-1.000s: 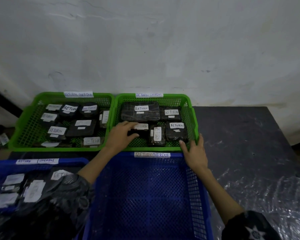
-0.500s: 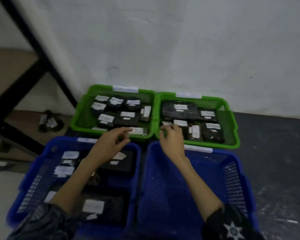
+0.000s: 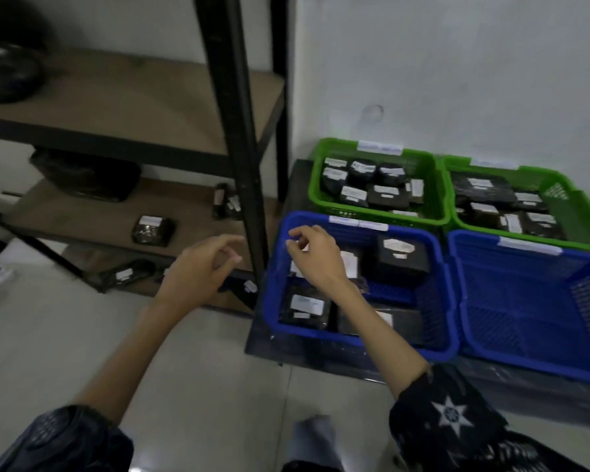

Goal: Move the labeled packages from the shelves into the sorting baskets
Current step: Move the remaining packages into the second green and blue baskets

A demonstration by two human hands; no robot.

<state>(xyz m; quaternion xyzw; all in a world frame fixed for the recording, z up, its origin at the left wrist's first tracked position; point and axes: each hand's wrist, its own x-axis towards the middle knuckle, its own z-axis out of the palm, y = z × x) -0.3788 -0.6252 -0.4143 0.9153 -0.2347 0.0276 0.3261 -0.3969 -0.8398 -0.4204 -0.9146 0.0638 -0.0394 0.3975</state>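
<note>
We see black wrapped packages with white labels: one lying flat on the middle shelf, two more leaning by the black post, others on the lowest board. Four baskets sit together: two green at the back, both filled with packages; the left blue partly filled; the right blue empty.

Low dark surface against the wall carries four baskets, touching: two green baskets at the back, two blue baskets in front. Shelf unit stands on the pale floor just left of it. Middle shelf board: wrapped labeled packages. Bottom board: more packages, blurred.
</note>
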